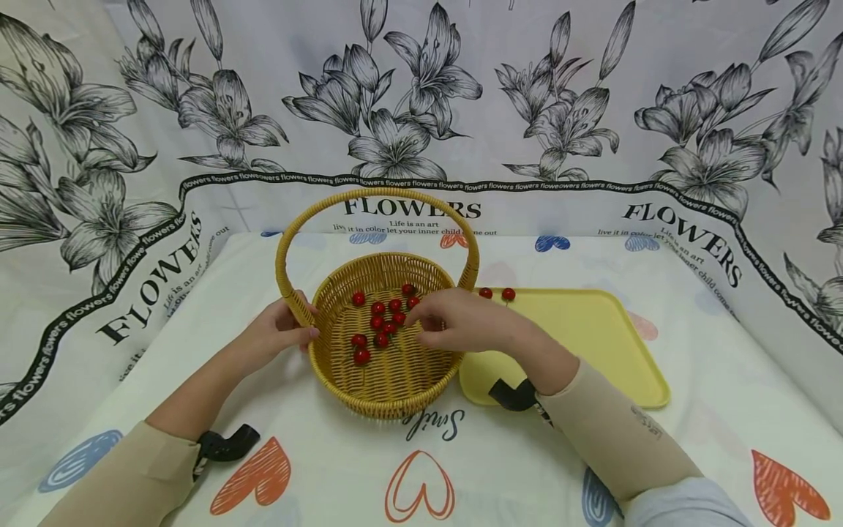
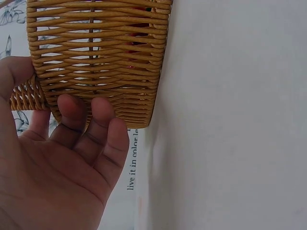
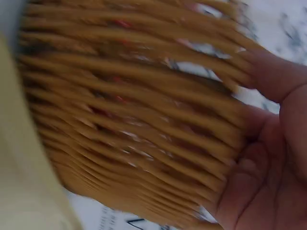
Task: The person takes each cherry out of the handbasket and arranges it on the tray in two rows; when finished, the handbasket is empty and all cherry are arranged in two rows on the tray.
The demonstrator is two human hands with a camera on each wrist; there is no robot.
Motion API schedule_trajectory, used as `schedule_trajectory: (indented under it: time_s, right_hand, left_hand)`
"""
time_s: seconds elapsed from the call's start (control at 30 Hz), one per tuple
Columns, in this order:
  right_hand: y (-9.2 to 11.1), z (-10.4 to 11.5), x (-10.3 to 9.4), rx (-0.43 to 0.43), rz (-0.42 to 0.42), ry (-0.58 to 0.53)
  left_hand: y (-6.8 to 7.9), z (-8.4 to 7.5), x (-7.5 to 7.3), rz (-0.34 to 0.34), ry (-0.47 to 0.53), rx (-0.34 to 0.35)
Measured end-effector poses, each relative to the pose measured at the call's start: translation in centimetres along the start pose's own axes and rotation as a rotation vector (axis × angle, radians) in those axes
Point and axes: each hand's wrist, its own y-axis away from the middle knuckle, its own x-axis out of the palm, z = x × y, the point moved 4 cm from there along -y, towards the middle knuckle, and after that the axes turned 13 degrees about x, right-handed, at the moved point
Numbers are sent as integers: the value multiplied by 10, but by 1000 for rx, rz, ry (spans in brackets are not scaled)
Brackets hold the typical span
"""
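A round yellow-brown wicker basket (image 1: 395,395) with a tall arched handle stands upright on the cloth. Several red cherries (image 1: 361,356) lie on its floor. My left hand (image 1: 276,333) grips the basket's left side where the handle meets the rim, thumb at the rim and fingers against the outer weave (image 2: 96,52). Over the right rim reaches my right hand (image 1: 470,322), its fingers loosely bent above the basket floor, close to the cherries. Nothing shows between its thumb and index finger. The right wrist view is blurred, with that hand (image 3: 268,158) beside the basket wall (image 3: 129,105).
A yellow tray (image 1: 586,344) lies right of the basket, partly behind my right forearm. Two cherries (image 1: 508,294) are at its far left edge. A white patterned cloth (image 1: 329,476) covers the table, and a flower-printed curtain (image 1: 560,95) hangs behind.
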Motion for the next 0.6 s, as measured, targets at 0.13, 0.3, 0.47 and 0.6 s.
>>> schedule_trajectory:
  time_s: [0.13, 0.3, 0.47, 0.6]
  right_hand:
    - [-19, 4, 30, 103, -51, 200]
    - [-26, 4, 45, 278, -29, 376]
    - [-35, 3, 46, 288, 108, 272]
    - [-43, 2, 47, 242, 177, 227]
  left_hand:
    - [-3, 2, -1, 18, 15, -11]
    - [-6, 3, -1, 41, 13, 4]
    - [-6, 2, -3, 52, 46, 40]
    - [-7, 2, -3, 65, 76, 58]
